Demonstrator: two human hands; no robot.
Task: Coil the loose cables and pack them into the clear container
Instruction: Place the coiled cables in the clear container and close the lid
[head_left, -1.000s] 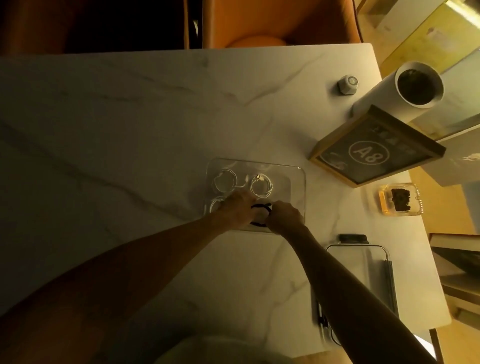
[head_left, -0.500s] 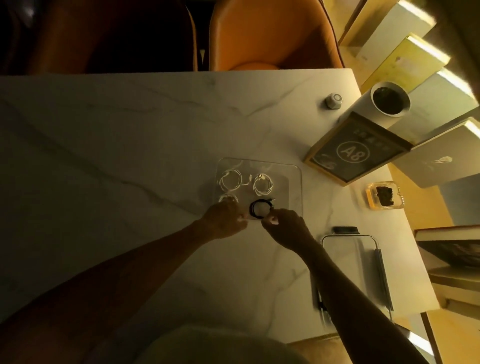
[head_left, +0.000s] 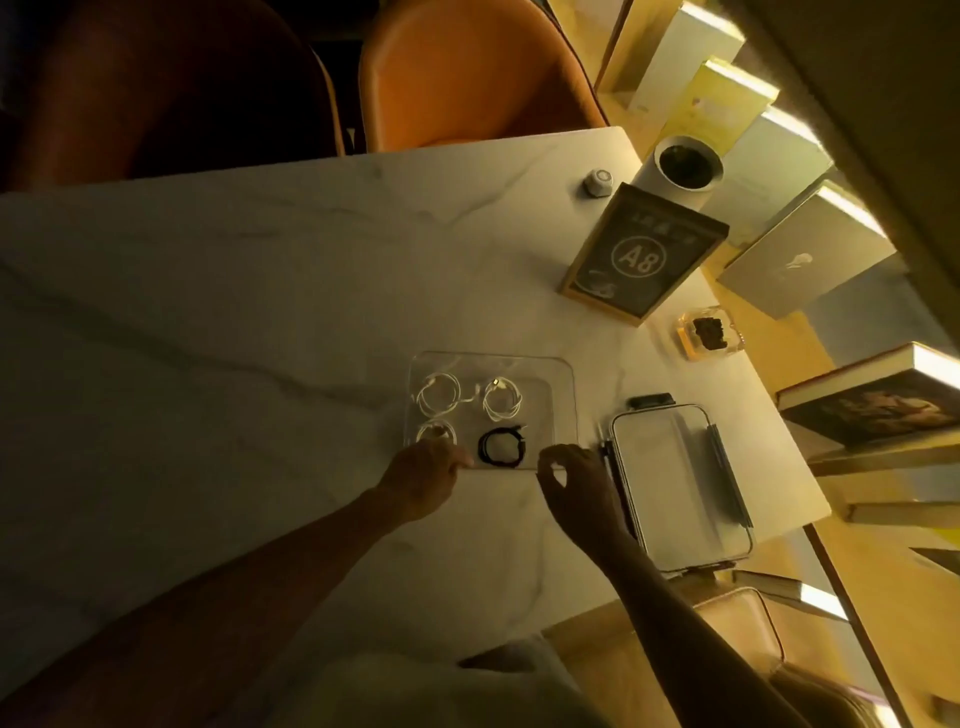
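Sitting in the clear container (head_left: 563, 395) are four coils: three white cables (head_left: 439, 397) and one black cable (head_left: 501, 447) at its near right, so the coiling and packing look done, with no loose cable showing on the table (head_left: 234, 322). What seems left is the lid (head_left: 675, 483), lying just right of the container. Left hand (head_left: 428, 475) rests at the near rim, fingers curled on nothing I can make out; right hand (head_left: 574, 478) hovers empty, thumb and forefinger nearly touching. Open room lies left and near; the table's right edge is close behind the lid
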